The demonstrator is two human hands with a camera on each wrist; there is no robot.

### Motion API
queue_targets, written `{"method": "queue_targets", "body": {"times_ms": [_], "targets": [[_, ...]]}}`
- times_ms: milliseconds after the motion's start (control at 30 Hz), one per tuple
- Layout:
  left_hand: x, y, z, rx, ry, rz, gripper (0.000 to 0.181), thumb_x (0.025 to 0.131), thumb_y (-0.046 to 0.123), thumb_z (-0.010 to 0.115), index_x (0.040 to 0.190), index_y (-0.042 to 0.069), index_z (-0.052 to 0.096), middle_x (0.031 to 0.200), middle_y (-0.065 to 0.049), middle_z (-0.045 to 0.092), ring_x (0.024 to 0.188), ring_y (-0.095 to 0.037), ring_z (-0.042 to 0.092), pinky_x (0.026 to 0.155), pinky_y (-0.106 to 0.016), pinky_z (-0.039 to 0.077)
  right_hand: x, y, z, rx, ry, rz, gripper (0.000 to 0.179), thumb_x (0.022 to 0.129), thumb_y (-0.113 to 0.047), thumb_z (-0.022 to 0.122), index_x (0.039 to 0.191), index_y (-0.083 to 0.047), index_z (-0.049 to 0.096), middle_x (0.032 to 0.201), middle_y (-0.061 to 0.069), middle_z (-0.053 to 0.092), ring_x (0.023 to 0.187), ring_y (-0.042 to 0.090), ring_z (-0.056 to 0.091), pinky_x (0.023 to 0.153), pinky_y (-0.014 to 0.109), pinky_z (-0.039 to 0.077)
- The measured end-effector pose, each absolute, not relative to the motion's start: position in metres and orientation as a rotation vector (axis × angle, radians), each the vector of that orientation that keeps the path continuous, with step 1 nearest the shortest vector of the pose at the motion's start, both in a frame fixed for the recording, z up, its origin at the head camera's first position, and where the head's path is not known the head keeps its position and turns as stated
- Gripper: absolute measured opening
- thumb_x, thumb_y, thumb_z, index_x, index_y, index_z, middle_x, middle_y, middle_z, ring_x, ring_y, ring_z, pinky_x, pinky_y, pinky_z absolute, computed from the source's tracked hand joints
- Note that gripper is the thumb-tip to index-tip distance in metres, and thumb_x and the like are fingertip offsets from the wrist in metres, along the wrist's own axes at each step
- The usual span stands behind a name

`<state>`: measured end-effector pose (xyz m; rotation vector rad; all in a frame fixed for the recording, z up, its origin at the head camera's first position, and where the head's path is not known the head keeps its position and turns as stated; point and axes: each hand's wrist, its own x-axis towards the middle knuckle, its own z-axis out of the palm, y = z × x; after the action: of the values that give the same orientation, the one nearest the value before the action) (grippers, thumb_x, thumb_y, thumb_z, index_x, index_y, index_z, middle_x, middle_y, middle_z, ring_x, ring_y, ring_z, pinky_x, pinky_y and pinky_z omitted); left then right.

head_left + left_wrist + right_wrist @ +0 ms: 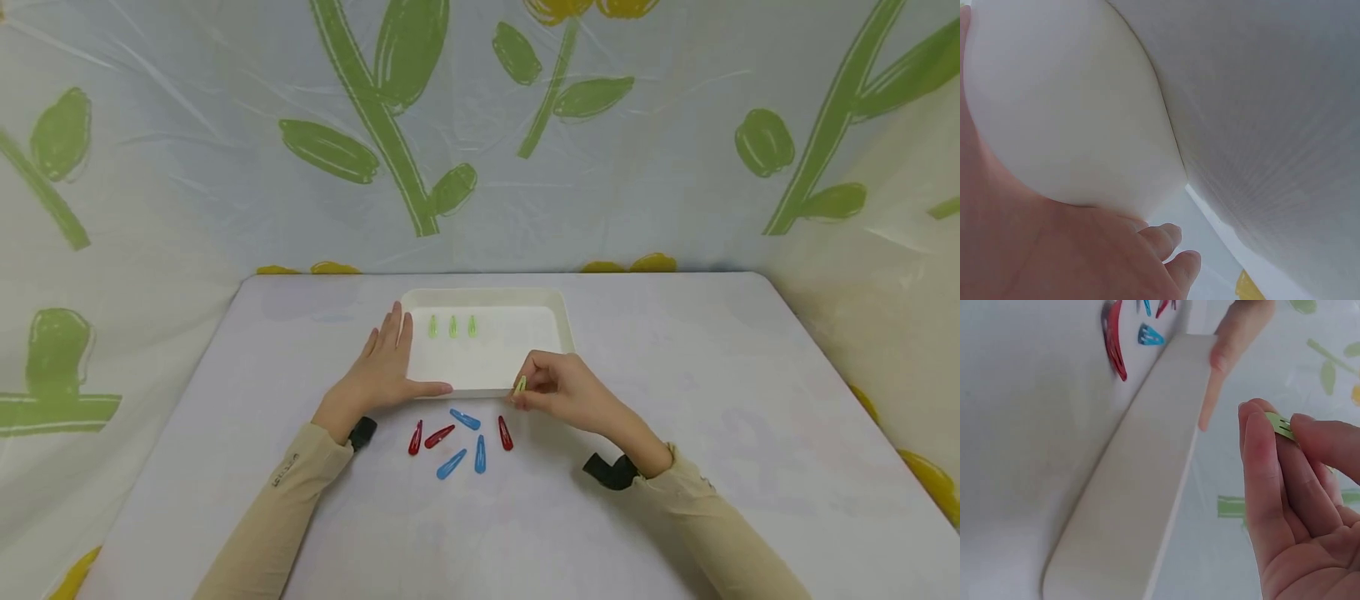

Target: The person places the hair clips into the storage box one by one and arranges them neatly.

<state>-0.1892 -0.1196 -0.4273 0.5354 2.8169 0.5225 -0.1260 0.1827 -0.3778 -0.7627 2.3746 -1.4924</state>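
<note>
My right hand [566,387] pinches a light green snap hair clip [521,384] between thumb and fingers, over the front right edge of the white tray [491,392]. In the right wrist view, the green clip [1280,425] shows between the fingertips, partly covered by them. With fingers spread, my left hand [382,367] rests along the tray's left side, its thumb stretched along the front rim. The left wrist view has that hand [1079,250] against the tray's outer wall [1085,100]. Inside the tray, three green hair clips [453,326] lie in a row toward the back left.
On the table before the tray lie three red hair clips, one [506,433] at the right of the group, and three blue ones, one [481,454] near the middle. A cloth with printed leaves [330,150] hangs behind the white table [675,333].
</note>
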Motion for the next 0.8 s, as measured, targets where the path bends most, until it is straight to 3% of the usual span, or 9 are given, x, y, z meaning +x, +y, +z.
{"method": "queue_targets", "body": {"times_ms": [200,400,600,800], "targets": [[-0.190,-0.120,-0.429,0.535,2.826,0.505,0.143,0.067,0.092,0.053,0.156,0.000,-0.009,0.161,-0.014,-0.026,0.150,-0.030,-0.015,0.120,-0.053,0.002,-0.136,0.181,-0.371,-0.716,2.426,-1.513,0.011,0.090,0.005,0.067,0.089,-0.003,0.060,0.086,0.010,0.075,0.077,0.031,0.071,0.069,0.040,0.059],[-0.190,-0.120,-0.429,0.529,2.826,0.510,0.142,0.067,0.091,0.055,0.156,0.000,-0.009,0.161,-0.013,-0.027,0.150,-0.031,-0.015,0.120,-0.053,0.001,-0.147,0.178,-0.364,-0.700,2.489,-1.516,0.010,0.089,0.001,0.071,0.091,-0.003,0.062,0.082,0.007,0.075,0.073,0.030,0.070,0.066,0.037,0.057],[-0.190,-0.121,-0.428,0.534,2.830,0.510,0.144,0.065,0.094,0.052,0.156,0.000,-0.008,0.161,-0.014,-0.026,0.150,-0.032,-0.013,0.120,-0.053,0.002,-0.157,0.175,-0.359,-0.663,2.507,-1.564,0.008,0.089,0.001,0.071,0.094,0.000,0.065,0.083,0.012,0.075,0.071,0.024,0.071,0.071,0.045,0.058],[-0.190,-0.121,-0.427,0.531,2.834,0.512,0.144,0.065,0.094,0.052,0.157,0.000,-0.007,0.161,-0.014,-0.025,0.151,-0.033,-0.011,0.120,-0.053,0.002,-0.168,0.172,-0.354,-0.593,2.518,-1.594,0.011,0.090,-0.001,0.071,0.099,0.003,0.066,0.085,0.013,0.075,0.074,0.030,0.071,0.071,0.035,0.059]]}}
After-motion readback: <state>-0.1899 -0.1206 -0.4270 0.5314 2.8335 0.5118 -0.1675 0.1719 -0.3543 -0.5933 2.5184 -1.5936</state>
